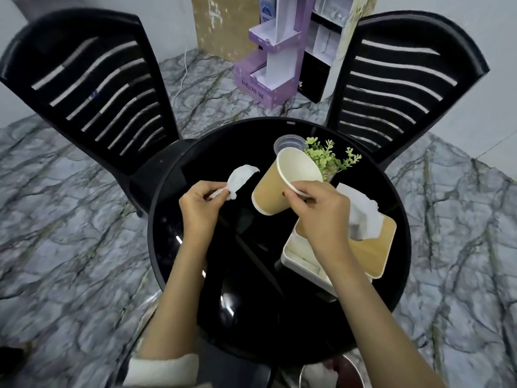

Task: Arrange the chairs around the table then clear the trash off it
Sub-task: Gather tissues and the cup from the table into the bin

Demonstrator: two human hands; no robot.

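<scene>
A round black table (pixel 386 275) stands in the middle of the head view. Two black slatted chairs are pushed against its far side, one at the left (pixel 92 88) and one at the right (pixel 397 88). My left hand (pixel 200 204) pinches a crumpled white tissue (pixel 240 177) above the tabletop. My right hand (pixel 319 208) grips a tan paper cup (pixel 279 186) by its white rim, tilted with its mouth facing up and away. A clear plastic lid (pixel 288 142) lies behind the cup.
A small green plant (pixel 327 158) stands behind the cup. A white tissue box with a wooden lid (pixel 372 247) sits at the table's right. A purple cardboard stand (pixel 268 65) is on the marbled floor beyond. A metal bin's rim (pixel 355 368) shows at the bottom.
</scene>
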